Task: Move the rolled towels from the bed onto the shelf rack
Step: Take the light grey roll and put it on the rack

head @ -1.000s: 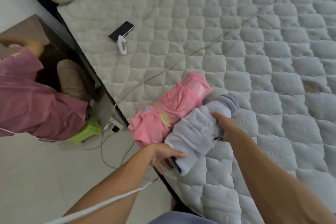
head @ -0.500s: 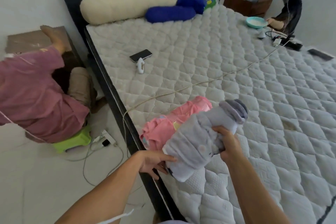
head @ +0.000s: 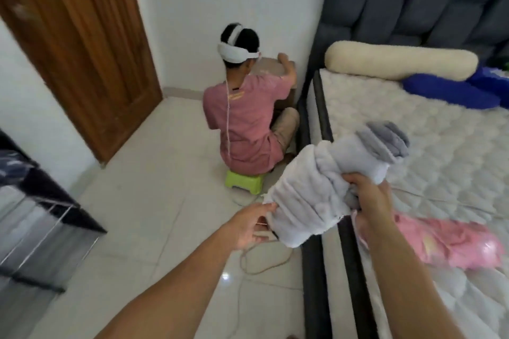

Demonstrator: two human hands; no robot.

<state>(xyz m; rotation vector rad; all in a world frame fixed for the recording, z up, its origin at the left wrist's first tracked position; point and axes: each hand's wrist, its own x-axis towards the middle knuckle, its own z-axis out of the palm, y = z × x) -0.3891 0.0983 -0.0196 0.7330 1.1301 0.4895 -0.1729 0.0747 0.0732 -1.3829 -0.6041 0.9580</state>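
Note:
A grey rolled towel (head: 325, 187) is lifted off the bed (head: 440, 162) and hangs over the bed's left edge. My right hand (head: 369, 201) grips it around the middle from the right. My left hand (head: 253, 226) supports its lower end with fingers curled under it. A pink rolled towel (head: 454, 245) still lies on the quilted mattress, just right of my right forearm. A dark rack with metal bars (head: 41, 217) stands at the left edge of view, blurred.
A person in a pink shirt (head: 248, 124) sits on a green stool (head: 243, 183) by the bed's head corner. Cables (head: 261, 264) trail over the white tiles. A wooden door (head: 77, 44) is at the back left. Cream bolster (head: 399, 60) and blue pillow (head: 451, 91) lie by the headboard.
The grey towel has been lifted clear of the mattress and carried left past the bed edge. My view has swung left toward the floor, door and rack.

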